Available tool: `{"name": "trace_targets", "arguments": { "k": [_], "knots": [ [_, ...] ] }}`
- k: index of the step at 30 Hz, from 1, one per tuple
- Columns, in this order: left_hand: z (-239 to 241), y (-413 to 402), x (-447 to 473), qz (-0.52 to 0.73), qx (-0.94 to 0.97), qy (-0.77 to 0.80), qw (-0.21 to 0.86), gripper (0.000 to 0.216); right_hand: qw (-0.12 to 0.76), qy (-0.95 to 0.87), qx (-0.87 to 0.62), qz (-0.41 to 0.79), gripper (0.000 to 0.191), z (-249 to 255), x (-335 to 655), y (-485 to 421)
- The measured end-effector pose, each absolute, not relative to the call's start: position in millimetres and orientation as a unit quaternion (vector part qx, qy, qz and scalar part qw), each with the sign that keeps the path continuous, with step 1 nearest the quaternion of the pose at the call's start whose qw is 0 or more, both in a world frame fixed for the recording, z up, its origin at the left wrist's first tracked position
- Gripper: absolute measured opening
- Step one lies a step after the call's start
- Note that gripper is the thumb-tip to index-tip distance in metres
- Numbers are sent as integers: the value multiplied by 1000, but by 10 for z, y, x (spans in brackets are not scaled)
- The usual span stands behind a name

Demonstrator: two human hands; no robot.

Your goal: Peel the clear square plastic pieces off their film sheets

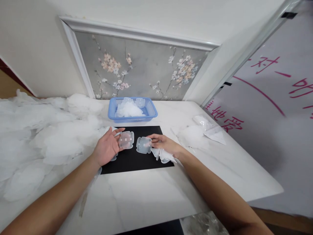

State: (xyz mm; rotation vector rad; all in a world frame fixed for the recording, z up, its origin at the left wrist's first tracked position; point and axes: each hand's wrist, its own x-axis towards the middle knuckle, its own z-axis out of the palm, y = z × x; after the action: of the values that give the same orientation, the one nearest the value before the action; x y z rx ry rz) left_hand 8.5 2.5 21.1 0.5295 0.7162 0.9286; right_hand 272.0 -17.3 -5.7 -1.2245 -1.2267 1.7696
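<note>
Over a black mat (137, 164), my left hand (107, 147) is turned palm up. Its fingers hold a small translucent plastic piece (126, 140) with notched, rounded edges and small square marks. My right hand (163, 143) pinches a similar translucent piece (143, 145) by its right side; a narrow gap separates the two pieces. Below the right hand, a small stack of white, papery-looking pieces (162, 155) lies at the mat's right edge, and I cannot tell whether the hand also grips it. Part of another translucent piece (113, 157) shows under my left hand.
A blue basket (133, 119) with translucent pieces inside stands behind the mat. A large heap of cloudy plastic pieces (56, 140) covers the table's left side. Farther right lie another white pile (193, 136) and a clear bag (202, 121). A whiteboard (266, 137) borders the right.
</note>
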Motion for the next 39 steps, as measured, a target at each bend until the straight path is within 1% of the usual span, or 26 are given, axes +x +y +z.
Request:
{"name": "trace_targets", "arguments": {
  "k": [3,12,17,23,32,39],
  "knots": [
    [198,31,80,431,251,329,802,38,327,-466,-473,672,42,-32,2702,-194],
    [210,28,84,434,245,329,802,36,368,-463,-475,652,34,-55,2651,-234],
    [196,37,74,429,252,322,805,37,361,-471,-473,651,28,-68,2663,-226],
    [216,29,83,426,252,327,805,41,355,-468,-468,660,27,-67,2664,-224],
    [203,27,82,428,258,325,803,40,353,-472,-480,650,21,-39,2663,-227],
    [208,25,98,425,266,335,798,40,359,-464,-473,658,26,-89,2664,-232]
  ]
}}
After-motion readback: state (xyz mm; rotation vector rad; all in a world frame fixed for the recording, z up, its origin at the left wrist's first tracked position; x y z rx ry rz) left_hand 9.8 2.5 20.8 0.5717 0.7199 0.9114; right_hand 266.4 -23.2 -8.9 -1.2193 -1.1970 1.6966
